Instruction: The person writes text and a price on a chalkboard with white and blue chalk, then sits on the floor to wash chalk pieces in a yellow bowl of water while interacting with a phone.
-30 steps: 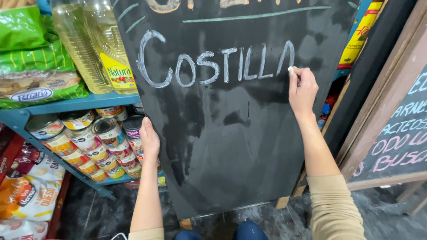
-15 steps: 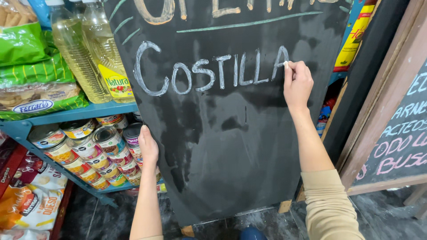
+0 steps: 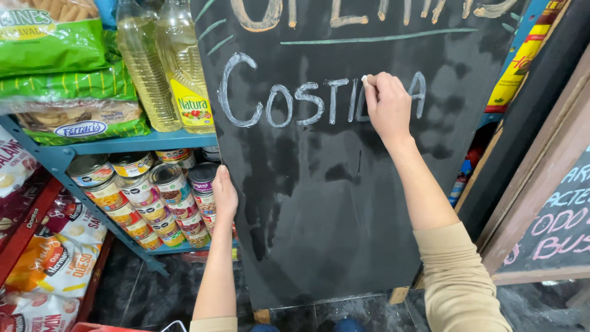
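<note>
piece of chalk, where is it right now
In the head view the white chalk is pinched in the right hand, its tip against the blackboard in the middle of the white chalk lettering, right of the oil bottles.

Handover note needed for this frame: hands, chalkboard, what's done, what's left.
Left hand: grips the left edge of the black chalkboard, steadying it.
Right hand: fingers pinch a white chalk against the board, over the middle of the word.
Done: heading, green underline, one white word.
Left: the lower board is bare, only smudged.
Nearby: cans and oil bottles on the blue shelf.
</note>
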